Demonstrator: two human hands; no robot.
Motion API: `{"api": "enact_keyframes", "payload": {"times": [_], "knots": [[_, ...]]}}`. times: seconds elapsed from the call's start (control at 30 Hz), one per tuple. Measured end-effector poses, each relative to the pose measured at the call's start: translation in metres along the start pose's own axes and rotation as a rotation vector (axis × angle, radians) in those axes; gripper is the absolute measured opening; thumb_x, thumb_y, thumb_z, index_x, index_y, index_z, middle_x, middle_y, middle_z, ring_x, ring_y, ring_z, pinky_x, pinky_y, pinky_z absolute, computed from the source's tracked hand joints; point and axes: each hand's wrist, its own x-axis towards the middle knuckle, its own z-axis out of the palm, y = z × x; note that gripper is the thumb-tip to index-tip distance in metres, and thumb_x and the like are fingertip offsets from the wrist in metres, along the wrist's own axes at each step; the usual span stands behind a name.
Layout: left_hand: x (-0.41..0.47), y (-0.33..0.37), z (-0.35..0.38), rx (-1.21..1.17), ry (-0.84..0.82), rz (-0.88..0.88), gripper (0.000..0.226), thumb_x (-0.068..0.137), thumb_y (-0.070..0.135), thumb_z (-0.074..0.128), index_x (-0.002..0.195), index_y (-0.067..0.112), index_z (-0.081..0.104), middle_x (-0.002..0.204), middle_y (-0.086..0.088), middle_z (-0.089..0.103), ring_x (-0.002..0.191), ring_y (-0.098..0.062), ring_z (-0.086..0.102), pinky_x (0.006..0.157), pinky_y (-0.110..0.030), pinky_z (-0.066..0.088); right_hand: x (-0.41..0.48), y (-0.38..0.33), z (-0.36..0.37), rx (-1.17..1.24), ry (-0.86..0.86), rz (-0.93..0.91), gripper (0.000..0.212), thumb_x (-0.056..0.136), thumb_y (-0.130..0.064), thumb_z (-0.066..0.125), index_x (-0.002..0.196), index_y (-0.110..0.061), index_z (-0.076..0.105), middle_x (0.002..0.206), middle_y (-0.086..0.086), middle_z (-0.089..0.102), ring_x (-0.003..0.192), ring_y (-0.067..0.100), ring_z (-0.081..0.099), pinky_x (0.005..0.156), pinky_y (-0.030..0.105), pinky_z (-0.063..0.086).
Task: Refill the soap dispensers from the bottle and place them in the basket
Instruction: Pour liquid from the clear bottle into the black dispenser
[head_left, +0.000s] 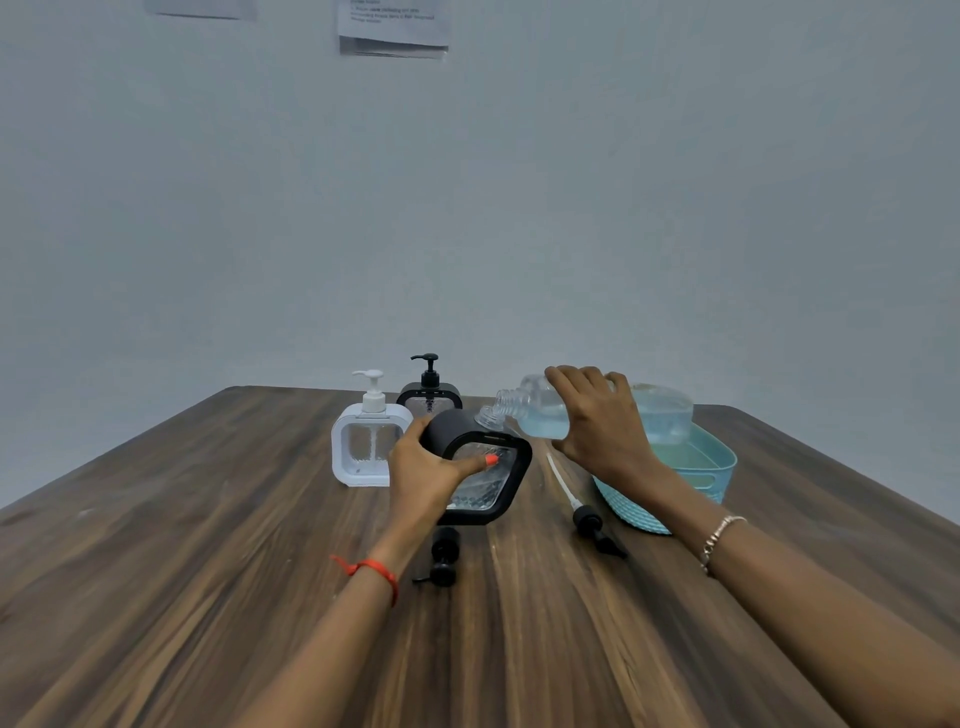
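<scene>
Right hand's (597, 415) bottle (543, 418) above dispenser (480, 480) (left hand (421, 470) grips)

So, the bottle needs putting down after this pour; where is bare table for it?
Bare table lies left of the white dispenser and along the whole near edge. The middle is crowded: the held dispenser, a loose pump before it, and the tubed pump filling the gap to the basket.
</scene>
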Motion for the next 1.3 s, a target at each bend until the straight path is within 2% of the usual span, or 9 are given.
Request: {"api": "enact_keyframes", "payload": {"times": [0.17,0.3,0.5,0.6,0.67,0.87,1.0,1.17,1.3], "knots": [[0.001,0.002,-0.003,-0.030,-0.005,-0.015,0.060,0.049,0.012,0.091,0.101,0.013,0.061,0.086,0.005,0.066,0.078,-0.002,0.061,0.061,-0.001,0.045,0.002,-0.002,0.000,0.016,-0.003,0.019,0.079,0.033,-0.013,0.089,0.104,-0.009,0.055,0.096,0.008,0.068,0.079,0.030,0.065,0.071,0.043,0.050],[0.003,0.003,-0.007,-0.092,-0.015,-0.043,0.056,0.051,0.010,0.090,0.099,0.011,0.061,0.084,0.005,0.067,0.078,-0.007,0.064,0.061,-0.005,0.048,0.007,-0.007,-0.003,0.096,-0.014,0.079,0.076,0.035,-0.011,0.087,0.106,-0.005,0.060,0.098,0.010,0.068,0.081,0.032,0.065,0.072,0.045,0.049],[0.006,0.002,-0.013,-0.197,-0.024,-0.078,0.046,0.053,0.004,0.088,0.087,0.020,0.061,0.082,0.006,0.068,0.076,-0.008,0.065,0.066,-0.016,0.054,0.018,-0.014,-0.009,0.434,-0.074,0.312,0.070,0.055,-0.016,0.082,0.119,-0.008,0.054,0.110,0.007,0.062,0.095,0.029,0.057,0.079,0.039,0.043],[0.009,-0.001,-0.018,-0.253,-0.021,-0.117,0.046,0.053,0.004,0.087,0.087,0.021,0.062,0.085,0.003,0.070,0.080,-0.015,0.068,0.075,-0.031,0.056,0.022,-0.012,-0.008,0.700,-0.066,0.469,0.067,0.053,-0.014,0.086,0.110,-0.009,0.053,0.103,0.002,0.058,0.087,0.022,0.056,0.070,0.022,0.046],[0.011,-0.004,-0.021,-0.275,-0.023,-0.141,0.048,0.052,0.004,0.087,0.091,0.018,0.063,0.087,0.001,0.071,0.083,-0.019,0.069,0.078,-0.037,0.056,0.022,-0.009,-0.005,0.802,-0.072,0.564,0.067,0.052,-0.013,0.088,0.108,-0.008,0.053,0.101,0.003,0.055,0.086,0.018,0.053,0.063,0.008,0.038],[0.014,-0.009,-0.032,-0.328,-0.040,-0.199,0.050,0.053,0.001,0.085,0.096,0.013,0.064,0.091,-0.004,0.072,0.085,-0.023,0.069,0.076,-0.036,0.056,0.009,-0.002,0.012,1.202,-0.206,0.843,0.058,0.053,-0.011,0.089,0.103,-0.014,0.060,0.100,0.004,0.068,0.090,0.023,0.066,0.078,0.034,0.054],[0.015,-0.011,-0.039,-0.360,-0.054,-0.221,0.048,0.054,-0.002,0.082,0.097,0.010,0.064,0.093,-0.008,0.071,0.081,-0.023,0.069,0.070,-0.032,0.058,-0.003,-0.007,0.022,1.374,-0.304,0.838,0.069,0.048,-0.004,0.087,0.111,-0.009,0.061,0.103,0.006,0.070,0.087,0.016,0.068,0.066,0.020,0.054],[0.017,-0.012,-0.044,-0.357,-0.073,-0.214,0.052,0.056,-0.002,0.081,0.103,0.007,0.062,0.093,-0.007,0.070,0.078,-0.020,0.069,0.059,-0.023,0.057,-0.013,-0.008,0.038,1.524,-0.270,0.877,0.079,0.039,-0.013,0.087,0.113,-0.009,0.060,0.106,0.013,0.069,0.094,0.025,0.066,0.074,0.030,0.055],[0.018,-0.011,-0.044,-0.376,-0.075,-0.220,0.051,0.057,-0.004,0.080,0.104,0.006,0.062,0.093,-0.007,0.070,0.071,-0.013,0.070,0.056,-0.022,0.056,-0.012,-0.005,0.032,1.612,-0.298,0.821,0.092,0.040,-0.012,0.086,0.125,-0.012,0.050,0.113,0.011,0.063,0.090,0.015,0.067,0.069,0.022,0.053]]}}
